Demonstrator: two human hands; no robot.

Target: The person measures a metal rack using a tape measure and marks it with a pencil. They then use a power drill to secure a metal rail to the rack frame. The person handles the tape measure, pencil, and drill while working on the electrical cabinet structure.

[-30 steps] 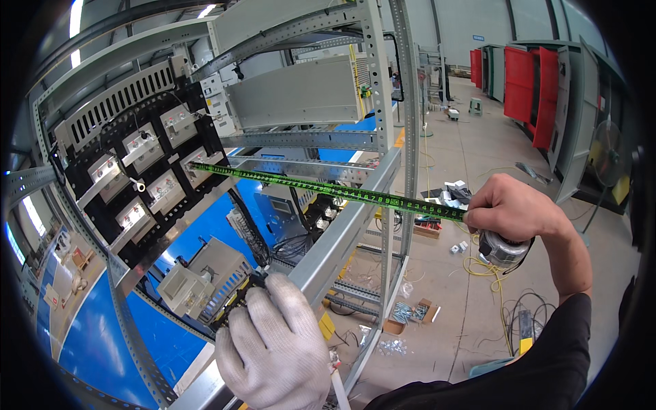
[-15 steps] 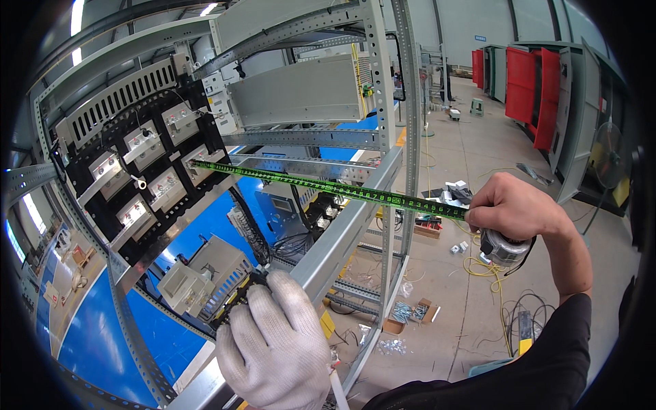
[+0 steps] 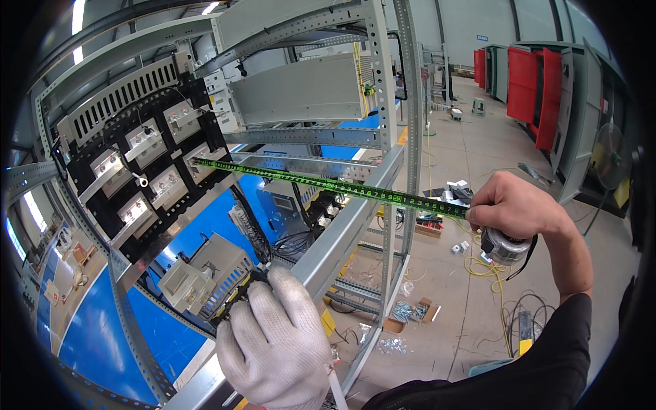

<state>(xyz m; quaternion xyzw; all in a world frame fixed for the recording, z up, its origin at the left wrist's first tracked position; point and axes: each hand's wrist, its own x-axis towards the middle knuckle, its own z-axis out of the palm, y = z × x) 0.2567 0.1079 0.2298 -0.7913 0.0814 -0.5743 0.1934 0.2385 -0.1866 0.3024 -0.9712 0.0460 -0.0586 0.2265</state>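
My bare right hand (image 3: 514, 203) is closed on a tape measure (image 3: 504, 249), pinching the blade just where it leaves the case. The green blade (image 3: 362, 190) stretches left across a metal frame rail (image 3: 342, 229). Its far end meets one of the silvery terminal blocks (image 3: 198, 162) on a black panel (image 3: 171, 152); whether it hooks there is too small to tell. A white knit glove covers my left hand (image 3: 280, 345), which lies over the same rail nearer to me with its fingers curled round it. Part of a white strip (image 3: 337, 388) shows beside that wrist.
A grey switch unit (image 3: 205, 273) sits inside the frame above blue flooring (image 3: 150, 335). Perforated uprights (image 3: 387, 89) stand beyond the rail. On the floor lie a carton of bolts (image 3: 413, 313), yellow cord (image 3: 488, 270) and loose hardware. Red and grey cabinets (image 3: 523, 82) line the right.
The view has shifted very slightly. Both hands keep their places, and the tape blade stays stretched across the rail to the terminal block.
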